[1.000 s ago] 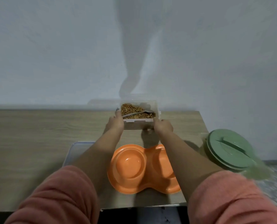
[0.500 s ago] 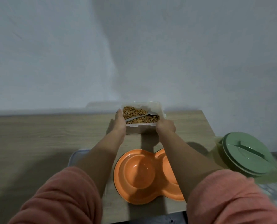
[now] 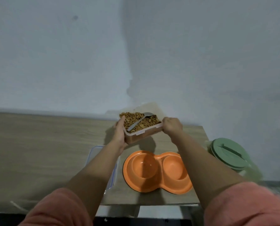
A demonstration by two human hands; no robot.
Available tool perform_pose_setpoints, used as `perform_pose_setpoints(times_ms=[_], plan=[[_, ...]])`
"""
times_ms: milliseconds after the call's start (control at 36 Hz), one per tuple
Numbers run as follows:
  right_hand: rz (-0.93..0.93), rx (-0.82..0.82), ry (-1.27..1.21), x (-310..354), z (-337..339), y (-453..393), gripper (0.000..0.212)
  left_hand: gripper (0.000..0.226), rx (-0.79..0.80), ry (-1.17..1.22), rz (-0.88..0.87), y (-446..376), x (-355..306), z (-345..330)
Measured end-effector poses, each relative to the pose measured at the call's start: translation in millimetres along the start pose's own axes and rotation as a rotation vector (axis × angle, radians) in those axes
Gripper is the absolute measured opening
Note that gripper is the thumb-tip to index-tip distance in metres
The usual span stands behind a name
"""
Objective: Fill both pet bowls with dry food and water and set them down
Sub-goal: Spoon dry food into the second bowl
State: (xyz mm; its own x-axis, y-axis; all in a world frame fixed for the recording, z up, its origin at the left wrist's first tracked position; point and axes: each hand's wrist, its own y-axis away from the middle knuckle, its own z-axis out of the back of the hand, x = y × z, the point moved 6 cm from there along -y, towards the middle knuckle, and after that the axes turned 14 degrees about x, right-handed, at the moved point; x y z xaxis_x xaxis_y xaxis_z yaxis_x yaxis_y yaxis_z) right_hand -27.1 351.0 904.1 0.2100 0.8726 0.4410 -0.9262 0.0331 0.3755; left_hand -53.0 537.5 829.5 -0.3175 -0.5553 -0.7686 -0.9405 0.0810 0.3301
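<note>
orange double pet bowl (image 3: pixel 157 171), both wells empty, on the wooden table (image 3: pixel 46 144); clear kibble container (image 3: pixel 141 128) with spoon (image 3: pixel 139 120), now lifted and tilted behind it, gripped at its ends by left hand (image 3: pixel 119 133) and right hand (image 3: pixel 171 126); filling looks imminent; green lid (image 3: pixel 229 154) far right.

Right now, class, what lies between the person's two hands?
In the head view, the clear plastic container of dry kibble, grey spoon inside, held between left hand and right hand.
</note>
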Motion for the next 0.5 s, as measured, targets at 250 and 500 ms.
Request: perform_pose_setpoints(times_ms=[250,500], plan=[[0.223,0.018,-0.155,-6.9,-9.4,35.3,0.029,0.038,-0.201,0.121,-0.196,61.7,34.1,16.4],[0.665,0.066,0.366,34.7,-33.5,81.3,0.034,0.046,-0.286,0.067,-0.197,101.9,68.7,7.1]])
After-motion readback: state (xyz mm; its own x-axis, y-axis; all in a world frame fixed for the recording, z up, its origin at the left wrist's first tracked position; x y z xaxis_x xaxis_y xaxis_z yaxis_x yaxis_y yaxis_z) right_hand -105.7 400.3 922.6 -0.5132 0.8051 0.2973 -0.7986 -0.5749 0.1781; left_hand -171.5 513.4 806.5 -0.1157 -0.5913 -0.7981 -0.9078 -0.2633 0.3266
